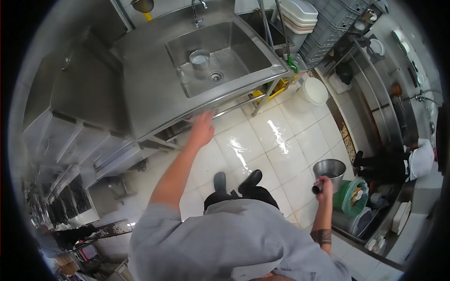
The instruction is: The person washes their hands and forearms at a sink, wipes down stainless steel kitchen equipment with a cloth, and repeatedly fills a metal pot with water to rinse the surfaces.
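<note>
A metal pot [333, 167] is clasped by its dark handle [317, 188] in the right hand [325, 188] near a green bin [339, 195], while the left hand [202, 129], by the steel counter [145, 86], is too blurred for its grip to be told.

Silver sink [243, 61], white gridded tiles [300, 140]
silver pot [333, 167] with dark handle [318, 188] on the right, green bin [341, 194] nearer, off-white bucket [313, 91] farther, plain ol' grey shirt [225, 234]
</note>
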A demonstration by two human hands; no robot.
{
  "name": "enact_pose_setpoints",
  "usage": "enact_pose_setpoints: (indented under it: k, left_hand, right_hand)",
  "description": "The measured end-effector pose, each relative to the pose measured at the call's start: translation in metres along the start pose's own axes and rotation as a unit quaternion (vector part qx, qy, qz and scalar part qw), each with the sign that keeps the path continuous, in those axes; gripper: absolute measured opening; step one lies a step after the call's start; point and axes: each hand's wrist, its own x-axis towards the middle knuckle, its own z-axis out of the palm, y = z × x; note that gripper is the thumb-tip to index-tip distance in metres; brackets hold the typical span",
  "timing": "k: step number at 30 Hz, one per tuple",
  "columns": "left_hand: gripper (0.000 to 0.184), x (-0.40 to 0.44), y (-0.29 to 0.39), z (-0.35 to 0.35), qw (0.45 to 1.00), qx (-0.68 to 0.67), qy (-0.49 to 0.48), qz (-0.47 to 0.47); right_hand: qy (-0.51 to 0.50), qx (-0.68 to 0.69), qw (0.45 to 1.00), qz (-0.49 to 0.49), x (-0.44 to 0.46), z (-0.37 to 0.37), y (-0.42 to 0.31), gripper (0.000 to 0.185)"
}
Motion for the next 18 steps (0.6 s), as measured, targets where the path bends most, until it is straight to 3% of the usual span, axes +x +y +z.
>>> enact_pose_setpoints:
  k: [2, 5, 7, 8, 10, 11, 12, 14, 16, 18]
  left_hand:
    - [0.062, 0.053, 0.018, 0.033, 0.999, 0.012, 0.046, -0.022]
    - [0.065, 0.131, 0.055, 0.079, 0.997, 0.055, 0.036, -0.029]
    - [0.064, 0.186, 0.084, 0.108, 0.99, 0.105, -0.066, -0.068]
    - [0.064, 0.215, 0.096, 0.121, 0.99, 0.104, -0.063, -0.067]
    - [0.067, 0.274, 0.12, 0.146, 0.988, 0.046, -0.149, -0.014]
    - [0.067, 0.303, 0.129, 0.157, 0.988, 0.045, -0.15, -0.013]
    - [0.07, 0.332, 0.138, 0.168, 0.987, 0.023, -0.148, -0.051]
    - [0.073, 0.374, 0.158, 0.184, 0.984, -0.003, -0.155, -0.087]
    - [0.078, 0.402, 0.181, 0.179, 0.955, -0.039, -0.167, -0.242]
    - [0.079, 0.413, 0.191, 0.187, 0.952, -0.007, -0.161, -0.259]
  right_hand:
    - [-0.031, -0.014, 0.999, 0.018, 0.006, 0.021, 0.001, 0.006]
    - [-0.103, -0.072, 0.992, -0.031, 0.008, 0.09, -0.018, 0.009]
    - [-0.144, -0.067, 0.986, -0.044, 0.004, 0.155, -0.056, 0.007]
    - [-0.158, -0.098, 0.978, -0.096, 0.009, 0.185, -0.075, 0.012]
    - [-0.153, -0.281, 0.928, -0.189, 0.022, 0.239, -0.116, 0.031]
    - [-0.14, -0.329, 0.887, -0.293, 0.044, 0.26, -0.127, 0.038]
    - [-0.123, -0.375, 0.832, -0.39, 0.065, 0.276, -0.134, 0.045]
    - [-0.11, -0.448, 0.793, -0.398, 0.038, 0.297, -0.18, 0.055]
    - [-0.09, -0.434, 0.794, -0.415, 0.057, 0.294, -0.196, 0.058]
    - [-0.077, -0.419, 0.795, -0.432, 0.091, 0.284, -0.197, 0.061]
